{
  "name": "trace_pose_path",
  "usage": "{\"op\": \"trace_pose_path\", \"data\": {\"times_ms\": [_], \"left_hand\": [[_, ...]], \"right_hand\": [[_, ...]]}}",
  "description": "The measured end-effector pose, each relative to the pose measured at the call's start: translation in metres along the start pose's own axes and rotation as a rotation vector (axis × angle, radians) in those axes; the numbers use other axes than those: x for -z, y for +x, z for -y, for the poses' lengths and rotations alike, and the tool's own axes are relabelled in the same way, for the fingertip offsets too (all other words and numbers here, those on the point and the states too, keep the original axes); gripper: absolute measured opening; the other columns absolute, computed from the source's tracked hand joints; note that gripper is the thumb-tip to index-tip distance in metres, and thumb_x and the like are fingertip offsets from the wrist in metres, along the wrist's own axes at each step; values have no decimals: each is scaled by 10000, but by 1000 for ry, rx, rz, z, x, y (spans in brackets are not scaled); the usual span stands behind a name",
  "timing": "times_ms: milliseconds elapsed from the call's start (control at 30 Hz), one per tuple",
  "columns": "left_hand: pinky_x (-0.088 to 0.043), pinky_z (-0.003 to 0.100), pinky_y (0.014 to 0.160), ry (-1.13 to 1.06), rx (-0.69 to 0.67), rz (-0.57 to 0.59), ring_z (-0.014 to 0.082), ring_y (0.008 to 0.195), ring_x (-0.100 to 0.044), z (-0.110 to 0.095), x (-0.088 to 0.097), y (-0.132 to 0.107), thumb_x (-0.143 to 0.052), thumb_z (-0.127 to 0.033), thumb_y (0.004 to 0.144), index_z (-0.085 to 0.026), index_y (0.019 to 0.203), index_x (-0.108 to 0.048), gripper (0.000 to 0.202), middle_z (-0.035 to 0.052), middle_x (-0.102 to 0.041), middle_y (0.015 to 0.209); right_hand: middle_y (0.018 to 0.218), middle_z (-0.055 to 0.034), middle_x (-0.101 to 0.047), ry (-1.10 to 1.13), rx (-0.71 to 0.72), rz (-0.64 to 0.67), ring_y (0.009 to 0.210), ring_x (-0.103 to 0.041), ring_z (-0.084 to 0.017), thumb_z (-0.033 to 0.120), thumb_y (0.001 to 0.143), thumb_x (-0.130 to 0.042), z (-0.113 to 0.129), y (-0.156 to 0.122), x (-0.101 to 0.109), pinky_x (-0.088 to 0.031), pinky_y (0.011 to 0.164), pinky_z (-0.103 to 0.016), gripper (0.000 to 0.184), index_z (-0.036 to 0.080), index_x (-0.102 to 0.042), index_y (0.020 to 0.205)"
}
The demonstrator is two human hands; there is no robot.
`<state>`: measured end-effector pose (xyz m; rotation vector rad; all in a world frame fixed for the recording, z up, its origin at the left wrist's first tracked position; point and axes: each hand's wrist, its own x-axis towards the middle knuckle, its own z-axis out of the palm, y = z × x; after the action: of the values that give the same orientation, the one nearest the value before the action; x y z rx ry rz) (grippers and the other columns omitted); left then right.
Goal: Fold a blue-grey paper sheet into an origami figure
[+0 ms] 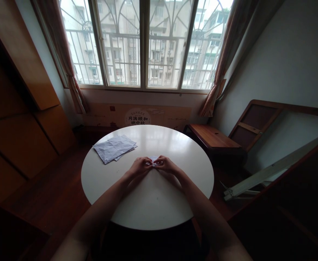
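Note:
A small folded piece of white paper (153, 161) lies near the middle of the round white table (148, 203). My left hand (140, 166) and my right hand (165, 165) meet over it, fingers curled and pinching its edges from either side. Most of the paper is hidden under my fingers. A loose pile of creased white paper sheets (114, 148) rests on the table to the far left, apart from both hands.
A low wooden bench (212, 137) stands right of the table, with a framed board (257, 123) leaning on the wall. A long pale plank (273, 168) slants at the right. Wooden cabinets (17, 119) fill the left. A barred window (145, 43) lies ahead.

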<state>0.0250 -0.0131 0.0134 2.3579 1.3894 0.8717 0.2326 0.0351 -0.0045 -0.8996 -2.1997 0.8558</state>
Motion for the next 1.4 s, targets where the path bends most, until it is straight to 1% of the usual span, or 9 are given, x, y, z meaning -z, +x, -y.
{"op": "trace_pose_path", "data": {"times_ms": [167,333,467,633,767,933,1033,1200,1400], "left_hand": [[-509,259,823,-26,-5,5,198,916,-688,2,-1,1,-707,-300,791,-234,870,-766,118,33,-732,1047],[-511,260,818,-32,1,-5,193,898,-692,4,-1,1,-692,-296,805,-234,873,-766,118,35,-733,1045],[-503,256,835,-26,-19,0,193,908,-688,5,-1,0,-674,-318,817,-236,901,-765,148,37,-736,1040],[-498,251,835,0,-5,14,197,924,-682,2,0,-1,-669,-340,819,-240,917,-762,168,32,-732,1053],[-491,245,826,33,0,21,193,921,-678,0,1,-1,-662,-329,822,-243,906,-759,155,20,-730,1050],[-479,246,798,54,7,31,189,892,-674,-6,4,-1,-603,-352,866,-239,891,-755,190,21,-730,1029],[-472,246,783,68,30,33,189,884,-666,-11,7,-1,-586,-353,876,-233,886,-747,201,26,-730,1009],[-459,240,732,86,55,45,179,822,-650,-12,8,-2,-568,-393,880,-222,864,-733,238,31,-722,944],[-450,245,716,79,35,30,177,803,-647,-8,6,-1,-565,-392,878,-217,844,-730,243,30,-714,924]], "right_hand": [[885,-63,-612,-40,-7,-19,714,-595,-140,360,763,-726,5,0,1,-496,706,-282,196,178,-773,821],[927,-70,-593,18,-16,-19,757,-609,-152,398,712,-767,1,0,-2,-518,727,-291,268,173,-767,858],[924,-72,-582,19,0,-29,761,-614,-158,441,715,-760,0,0,-3,-525,738,-306,294,169,-766,827],[882,-75,-603,-37,8,-44,722,-599,-153,396,758,-737,4,0,-2,-508,707,-299,233,171,-769,807],[803,-65,-622,-110,75,-49,696,-573,-152,352,812,-690,8,0,0,-467,673,-282,194,176,-768,792],[780,-58,-625,-117,71,-33,695,-569,-151,353,853,-634,16,-2,2,-444,678,-276,231,166,-759,806],[783,-56,-625,-80,34,-40,684,-558,-143,385,855,-622,20,-3,2,-441,661,-265,269,154,-744,790],[772,-50,-617,-54,36,-27,691,-554,-141,414,853,-615,22,-3,1,-433,645,-255,307,143,-721,754],[773,-42,-613,-40,55,3,686,-560,-139,371,818,-660,21,-4,-1,-433,644,-257,235,149,-738,833]]}}
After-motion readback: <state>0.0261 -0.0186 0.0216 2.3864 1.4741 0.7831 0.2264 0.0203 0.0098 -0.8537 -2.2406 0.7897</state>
